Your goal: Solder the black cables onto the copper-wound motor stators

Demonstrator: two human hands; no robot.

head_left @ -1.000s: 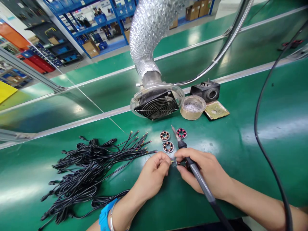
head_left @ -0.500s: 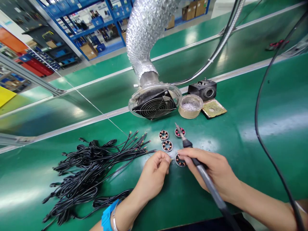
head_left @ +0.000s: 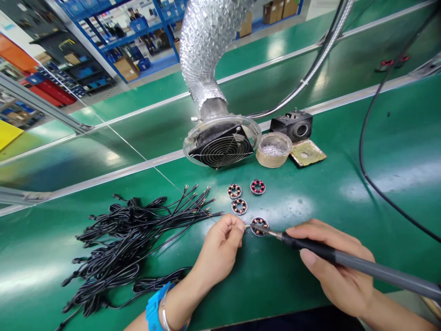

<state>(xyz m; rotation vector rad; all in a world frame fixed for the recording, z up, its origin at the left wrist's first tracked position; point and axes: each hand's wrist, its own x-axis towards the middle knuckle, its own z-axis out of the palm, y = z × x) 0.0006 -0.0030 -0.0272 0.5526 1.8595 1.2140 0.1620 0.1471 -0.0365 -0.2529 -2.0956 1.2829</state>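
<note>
1. Head view: the left hand (head_left: 222, 248) pinches a thin wire end (head_left: 247, 226) between its fingertips, beside a copper-coiled stator (head_left: 262, 221) lying on the green surface (head_left: 234, 299).
2. The right hand (head_left: 344, 280) is wrapped around a soldering iron (head_left: 347, 260), its tip at that stator's left edge — whether touching, I cannot tell.
3. Three more stators (head_left: 239, 213), two with copper coils and one with red, lie just beyond; black cables (head_left: 132, 243) are heaped to the left.
</note>
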